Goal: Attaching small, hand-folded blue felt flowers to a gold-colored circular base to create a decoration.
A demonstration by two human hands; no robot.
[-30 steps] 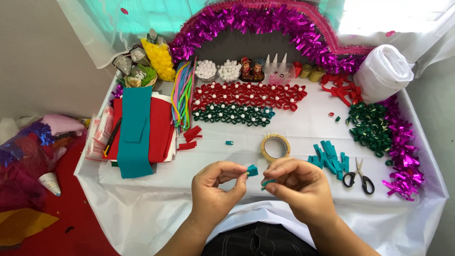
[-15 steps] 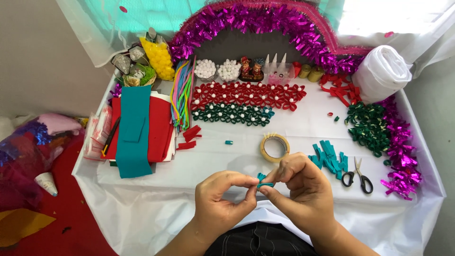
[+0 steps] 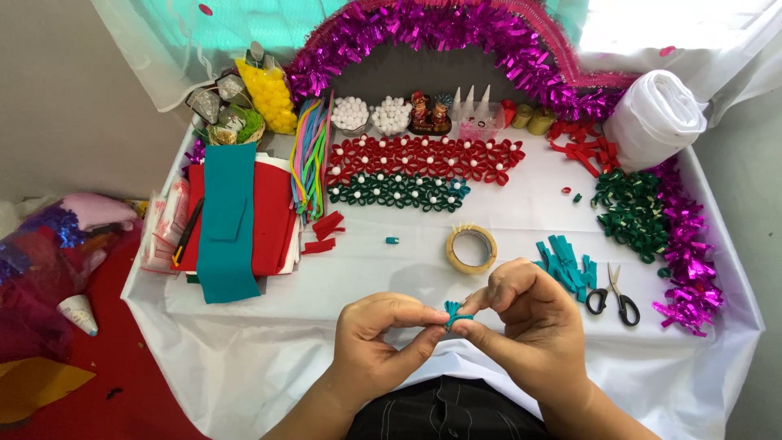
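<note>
Teal felt piece (image 3: 453, 312), small and folded, is pinched between both hands just in front of the tape roll (image 3: 472, 248), over the near edge of the white table (image 3: 521, 204). The left hand (image 3: 379, 342) is closed on its left side with thumb and forefinger, and the right hand (image 3: 529, 322) is closed on its right side in the same way. Right of the tape roll, a small pile of teal strips (image 3: 562, 261) is seen, and black-handled scissors (image 3: 615, 295) lie just beyond it. Behind the tape roll, rows of red felt flowers (image 3: 423, 155) and green felt flowers (image 3: 399, 191) are laid. Far left of the tape roll, red and teal felt sheets (image 3: 232, 216) are stacked.
</note>
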